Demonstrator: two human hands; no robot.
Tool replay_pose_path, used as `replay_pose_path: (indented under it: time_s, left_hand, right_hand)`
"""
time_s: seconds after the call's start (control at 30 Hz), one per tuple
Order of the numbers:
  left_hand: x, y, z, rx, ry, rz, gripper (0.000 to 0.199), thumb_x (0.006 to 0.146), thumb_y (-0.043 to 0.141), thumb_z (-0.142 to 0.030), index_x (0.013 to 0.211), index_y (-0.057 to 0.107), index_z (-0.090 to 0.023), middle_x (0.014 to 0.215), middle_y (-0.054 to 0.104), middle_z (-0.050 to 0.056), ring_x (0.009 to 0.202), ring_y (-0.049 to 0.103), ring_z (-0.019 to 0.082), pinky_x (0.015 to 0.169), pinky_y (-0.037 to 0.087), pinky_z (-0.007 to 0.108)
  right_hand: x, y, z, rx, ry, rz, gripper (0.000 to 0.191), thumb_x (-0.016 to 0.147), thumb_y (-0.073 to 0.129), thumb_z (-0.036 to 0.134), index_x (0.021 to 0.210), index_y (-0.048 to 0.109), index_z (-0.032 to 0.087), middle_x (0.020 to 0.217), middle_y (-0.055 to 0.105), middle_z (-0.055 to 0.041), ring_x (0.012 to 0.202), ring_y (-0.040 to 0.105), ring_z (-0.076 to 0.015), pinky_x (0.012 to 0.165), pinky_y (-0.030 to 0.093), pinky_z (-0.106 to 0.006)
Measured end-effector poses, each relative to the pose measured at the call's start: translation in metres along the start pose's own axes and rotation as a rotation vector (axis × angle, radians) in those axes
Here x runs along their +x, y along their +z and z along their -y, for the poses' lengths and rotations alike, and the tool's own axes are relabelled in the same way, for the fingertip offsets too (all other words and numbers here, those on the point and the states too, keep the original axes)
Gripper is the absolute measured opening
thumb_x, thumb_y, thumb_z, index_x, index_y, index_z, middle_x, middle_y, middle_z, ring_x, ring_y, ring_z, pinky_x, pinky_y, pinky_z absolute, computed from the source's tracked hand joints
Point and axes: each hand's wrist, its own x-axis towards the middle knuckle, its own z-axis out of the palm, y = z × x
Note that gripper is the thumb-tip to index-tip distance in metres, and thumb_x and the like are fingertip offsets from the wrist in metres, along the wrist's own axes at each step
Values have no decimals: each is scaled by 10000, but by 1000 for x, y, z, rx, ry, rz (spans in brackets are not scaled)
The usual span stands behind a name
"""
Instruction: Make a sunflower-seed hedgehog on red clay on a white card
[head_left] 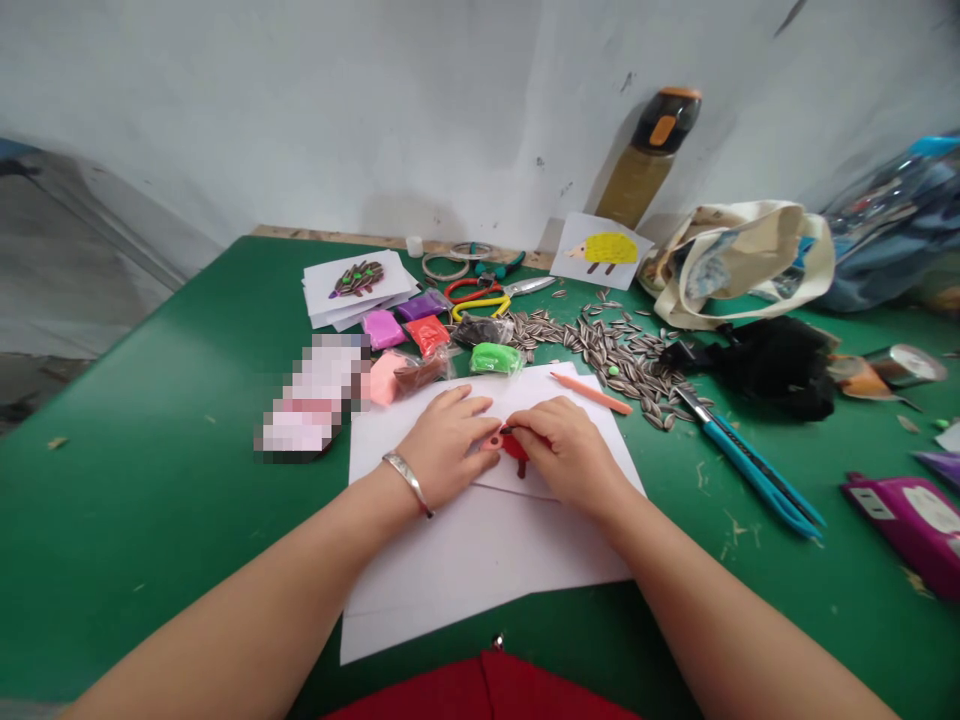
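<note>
White paper sheets (480, 560) lie in front of me. On a smaller sheet on top is a red clay shape (516, 450) with a pink end and a short brown leg. My left hand (450, 445), a silver bangle at its wrist, rests flat with fingers apart, fingertips beside the pink end. My right hand (570, 450) pinches a small dark sunflower seed (510, 430) at the red shape's top edge; its fingers partly cover the shape. A peach pen (592, 393) lies above my right hand.
Behind the paper are sunflower seeds (615, 350), clay packets such as a green one (495, 358), and scissors (487, 298). To the right lie a blue utility knife (757, 470), a black bag (780, 370) and a purple packet (907, 525). A bottle (645, 160) stands by the wall.
</note>
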Motion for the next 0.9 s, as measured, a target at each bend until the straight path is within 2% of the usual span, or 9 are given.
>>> replay_pose_path:
  time_s: [0.27,0.43,0.73,0.9]
  left_hand:
    - [-1,1,0,-24,-22,9,218,879,508,-264,989,681,-190,1108,612,90,1062,511,251,1054,321,480]
    - [-1,0,0,-33,-9,9,221,891,494,-261,952,702,-215,1046,635,65,1048,515,241,1054,326,471]
    - [-2,1,0,6,-16,29,245,901,488,-262,957,724,-233,1106,638,60,1106,476,268,1028,350,468]
    - [-1,-2,-1,-18,-5,26,239,902,480,-254,910,717,-223,996,648,61,1056,502,256,1009,363,469]
  right_hand:
    - [1,2,-1,-54,14,41,228,899,477,178,796,678,205,737,645,-33,781,530,-184,742,341,-318]
    - [1,4,0,-104,26,67,257,909,452,184,770,668,199,712,620,-43,780,512,-186,730,325,-316]
    - [1,6,0,-125,21,66,253,906,450,182,772,664,192,713,613,-49,780,498,-189,730,317,-323]
    - [1,7,-2,-90,26,23,264,914,450,206,774,673,202,727,626,-48,786,508,-191,725,323,-325]
